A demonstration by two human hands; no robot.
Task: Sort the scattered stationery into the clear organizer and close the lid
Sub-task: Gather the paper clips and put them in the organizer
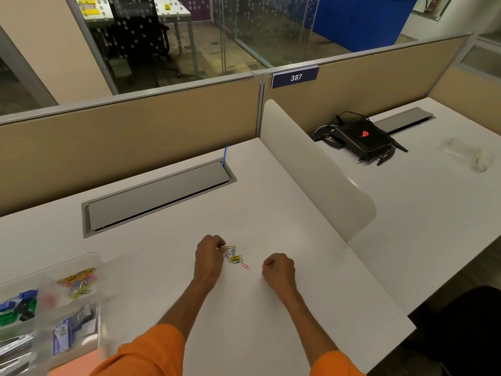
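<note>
Left hand (208, 257): fingers curled, tips brought together on a yellow clip (226, 247) at the near-left edge of the clip pile (235, 257). The clip is judged pinched and hardly raised off the desk (271, 321), if at all; this is too small to settle.

Right hand (279, 268): fingers curled into a loose fist. A speck of red is seen at the fingertips and read as a red clip (263, 265) held between thumb and finger. Little of it shows, so this reading is tentative.

Between the two hands lies a single pink clip (245, 266), flat on the desk. Its long axis runs diagonally, from far-left to near-right. It sits just beside the pile and somewhat nearer the right hand's fingertips than the left's.

The pile lies directly to the right of the left fingertips and touches them. The clips in it are overlapped, with mixed headings.

The clear organizer (93, 260) is well apart, down at the near-left corner, on the left hand's side. It is blurred. One compartment holds coloured paper clips (78, 283), and another nearer the edge holds blue and green binder clips (19, 308). The lid's position cannot be told.

Judgement: gathering is mid-way. The carry to the clip compartment would go leftward and toward the body, so the left hand is better placed for it
</note>
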